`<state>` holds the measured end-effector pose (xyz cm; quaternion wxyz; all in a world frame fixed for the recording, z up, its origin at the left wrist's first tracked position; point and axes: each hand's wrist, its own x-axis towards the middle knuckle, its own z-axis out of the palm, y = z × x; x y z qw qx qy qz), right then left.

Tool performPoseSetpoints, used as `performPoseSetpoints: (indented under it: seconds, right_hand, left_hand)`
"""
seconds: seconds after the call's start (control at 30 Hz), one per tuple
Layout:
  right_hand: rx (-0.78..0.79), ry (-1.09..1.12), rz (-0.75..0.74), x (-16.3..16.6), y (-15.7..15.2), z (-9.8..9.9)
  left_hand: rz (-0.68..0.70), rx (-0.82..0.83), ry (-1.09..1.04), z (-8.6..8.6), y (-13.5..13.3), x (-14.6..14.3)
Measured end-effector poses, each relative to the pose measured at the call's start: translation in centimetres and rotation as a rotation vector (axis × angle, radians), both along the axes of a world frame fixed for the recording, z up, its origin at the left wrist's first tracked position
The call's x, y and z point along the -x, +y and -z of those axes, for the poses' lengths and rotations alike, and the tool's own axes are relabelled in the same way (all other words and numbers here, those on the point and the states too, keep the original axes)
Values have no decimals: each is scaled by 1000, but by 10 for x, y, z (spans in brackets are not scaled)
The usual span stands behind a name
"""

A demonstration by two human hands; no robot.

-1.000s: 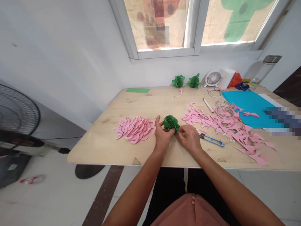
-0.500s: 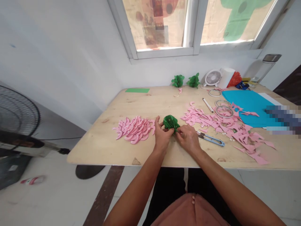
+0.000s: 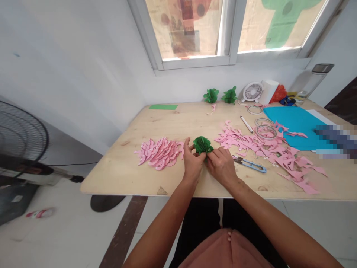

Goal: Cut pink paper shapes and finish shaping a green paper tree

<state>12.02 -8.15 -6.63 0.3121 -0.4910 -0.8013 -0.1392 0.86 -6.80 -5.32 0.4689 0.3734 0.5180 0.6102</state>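
A folded green paper ornament (image 3: 202, 143) with many layers is held between both hands, just above the wooden table. My left hand (image 3: 193, 160) grips its left and lower edge, the thumb pressed against the near side. On the other side, my right hand (image 3: 221, 162) pinches the lower right edge; its fingertips are partly hidden. To the left lies a heap of curved pink paper pieces (image 3: 161, 152). Blue thread snips (image 3: 252, 165) rest right of my right hand, beside pink paper scraps (image 3: 259, 145).
Two finished-looking green paper ornaments (image 3: 211, 96) stand by the wall, near a small white fan (image 3: 252, 92). A white marker (image 3: 246, 124), tape rings (image 3: 266, 132), blue sheets (image 3: 298, 124) and a glass bottle (image 3: 315, 82) are on the right. A green strip (image 3: 163, 107) lies back left.
My right hand has shifted slightly left and its fingers have closed in nearer the bottom of the green paper ornament. My left hand has hardly moved.
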Motion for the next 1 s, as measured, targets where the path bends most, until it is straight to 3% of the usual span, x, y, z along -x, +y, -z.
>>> performPoseSetpoints:
  seconds: [1.0]
  right_hand:
    - [80,19,41,-3,-2,-2]
  left_hand:
    - [-2,12,-33,-2,5,6]
